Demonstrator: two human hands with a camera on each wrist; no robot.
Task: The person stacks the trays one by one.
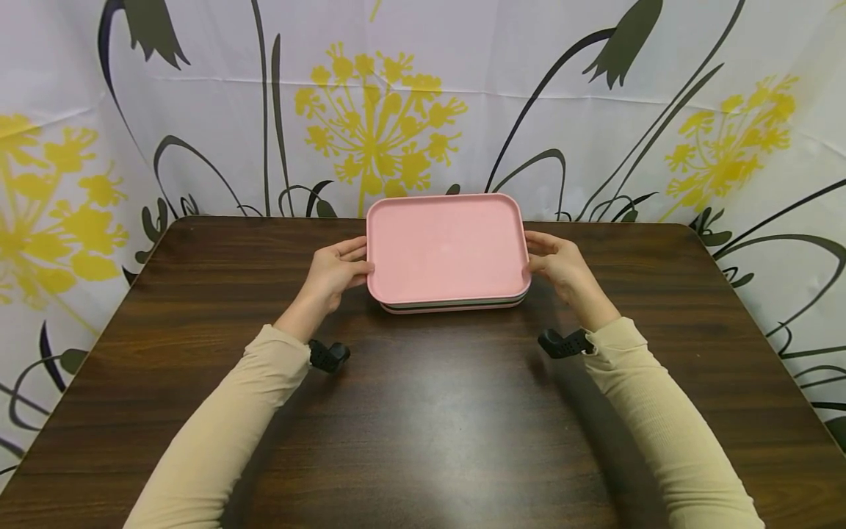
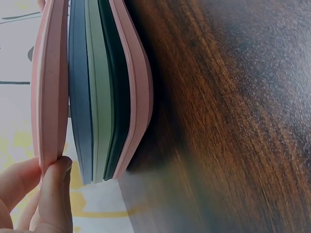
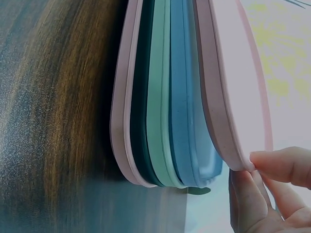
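A pink rectangular tray (image 1: 448, 248) with rounded corners tops a stack near the table's far edge. My left hand (image 1: 335, 270) pinches its left edge between thumb and fingers. At the opposite edge my right hand (image 1: 558, 266) pinches it the same way. In the right wrist view a gap shows between this pink tray (image 3: 214, 87) and the blue tray (image 3: 182, 97) beneath. Under the blue one lie a light green tray (image 2: 101, 107), a dark green tray (image 2: 118, 107) and another pink tray (image 2: 138, 92) at the bottom, on the wood.
The dark wooden table (image 1: 436, 411) spreads out in front of the stack. Behind its far edge hangs a white curtain (image 1: 218, 95) printed with yellow flowers and grey stems. Both wrists carry a black camera band (image 1: 327, 356).
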